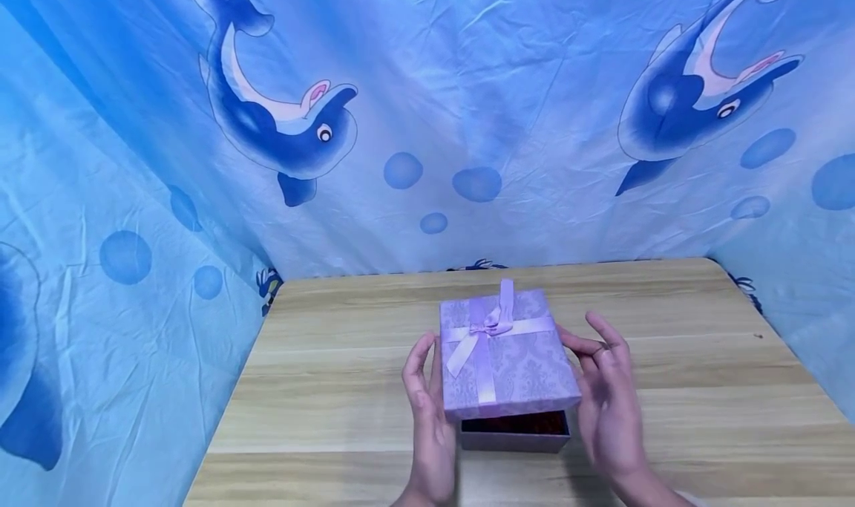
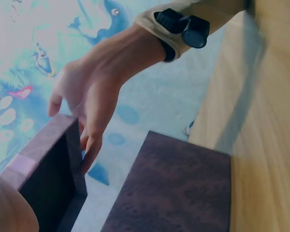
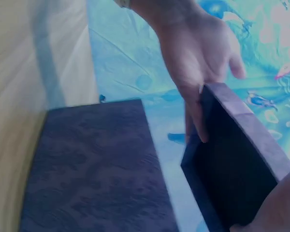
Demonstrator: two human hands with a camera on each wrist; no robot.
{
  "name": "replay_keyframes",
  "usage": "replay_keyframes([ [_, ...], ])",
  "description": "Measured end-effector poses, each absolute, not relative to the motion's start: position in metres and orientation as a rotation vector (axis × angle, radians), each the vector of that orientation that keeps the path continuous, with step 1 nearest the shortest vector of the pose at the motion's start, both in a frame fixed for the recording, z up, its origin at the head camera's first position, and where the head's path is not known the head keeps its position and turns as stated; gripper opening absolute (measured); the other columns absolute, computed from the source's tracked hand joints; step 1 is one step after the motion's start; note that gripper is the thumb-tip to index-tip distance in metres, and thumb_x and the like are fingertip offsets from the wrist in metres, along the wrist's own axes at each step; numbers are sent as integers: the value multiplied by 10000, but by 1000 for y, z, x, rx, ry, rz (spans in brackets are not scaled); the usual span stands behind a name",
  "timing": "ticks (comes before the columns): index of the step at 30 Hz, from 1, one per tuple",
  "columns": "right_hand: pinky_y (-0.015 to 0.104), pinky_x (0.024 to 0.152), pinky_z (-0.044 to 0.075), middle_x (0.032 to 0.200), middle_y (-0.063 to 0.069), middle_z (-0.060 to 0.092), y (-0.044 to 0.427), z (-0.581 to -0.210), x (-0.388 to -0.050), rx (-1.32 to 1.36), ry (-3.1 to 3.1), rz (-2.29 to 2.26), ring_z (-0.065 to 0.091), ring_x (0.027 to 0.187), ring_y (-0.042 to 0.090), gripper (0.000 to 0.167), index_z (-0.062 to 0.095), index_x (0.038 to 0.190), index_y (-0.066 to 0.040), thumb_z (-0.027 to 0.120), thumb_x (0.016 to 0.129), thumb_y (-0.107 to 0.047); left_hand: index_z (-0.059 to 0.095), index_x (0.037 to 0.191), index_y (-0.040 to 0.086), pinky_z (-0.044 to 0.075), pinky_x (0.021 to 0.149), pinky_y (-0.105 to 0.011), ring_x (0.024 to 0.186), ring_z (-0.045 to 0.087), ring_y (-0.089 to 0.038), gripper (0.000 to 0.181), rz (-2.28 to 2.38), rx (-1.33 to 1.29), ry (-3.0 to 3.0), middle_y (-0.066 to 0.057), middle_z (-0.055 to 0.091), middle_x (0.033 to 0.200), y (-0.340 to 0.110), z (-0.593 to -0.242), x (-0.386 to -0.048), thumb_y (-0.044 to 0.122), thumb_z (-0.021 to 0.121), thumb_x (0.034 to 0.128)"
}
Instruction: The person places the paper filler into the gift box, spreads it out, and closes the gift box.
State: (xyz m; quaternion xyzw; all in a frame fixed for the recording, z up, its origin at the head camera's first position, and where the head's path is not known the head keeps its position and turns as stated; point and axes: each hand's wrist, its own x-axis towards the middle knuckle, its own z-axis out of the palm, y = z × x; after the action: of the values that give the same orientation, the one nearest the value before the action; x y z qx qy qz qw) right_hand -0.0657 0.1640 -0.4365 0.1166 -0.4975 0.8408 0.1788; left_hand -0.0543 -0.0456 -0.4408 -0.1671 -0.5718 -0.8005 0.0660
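Observation:
A lilac patterned gift box lid (image 1: 528,366) with a ribbon bow is held tilted above its box base (image 1: 514,442). My left hand (image 1: 430,425) grips the lid's left side, and my right hand (image 1: 611,410) grips its right side. Across the lid, the left wrist view shows the right hand (image 2: 94,96) at the rim. In the right wrist view the left hand (image 3: 198,58) has a finger inside the lid's dark hollow (image 3: 232,164). Through the gap below the lid, something dark red (image 1: 534,422) shows in the base; its kind is unclear.
The box base stands on a wood-grain table (image 1: 320,403). Behind and beside the table hang blue curtains (image 1: 414,84) printed with dolphins and bubbles. A small dark speck (image 1: 758,336) lies near the table's right edge.

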Motion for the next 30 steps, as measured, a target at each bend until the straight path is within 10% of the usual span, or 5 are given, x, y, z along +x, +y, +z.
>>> replay_keyframes([
  [18, 193, 1265, 267, 1767, 69, 266, 149, -441, -59, 297, -1674, 2189, 223, 1650, 166, 597, 70, 1791, -224, 202, 1212, -286, 5, 1798, 157, 87, 1309, -166, 1694, 38, -57, 750, -2176, -663, -2034, -103, 9, 1870, -50, -453, -69, 55, 341, 1135],
  [30, 166, 1246, 208, 1860, 118, 96, 153, -452, -46, 300, -1877, 2122, 109, 1687, 145, 633, -18, 1802, -293, 176, 1199, -318, 9, 1797, 143, 177, 1316, -227, 1708, 118, -212, 889, -2089, -831, -1945, -126, 47, 1869, -54, -475, -73, 64, 457, 1033],
])
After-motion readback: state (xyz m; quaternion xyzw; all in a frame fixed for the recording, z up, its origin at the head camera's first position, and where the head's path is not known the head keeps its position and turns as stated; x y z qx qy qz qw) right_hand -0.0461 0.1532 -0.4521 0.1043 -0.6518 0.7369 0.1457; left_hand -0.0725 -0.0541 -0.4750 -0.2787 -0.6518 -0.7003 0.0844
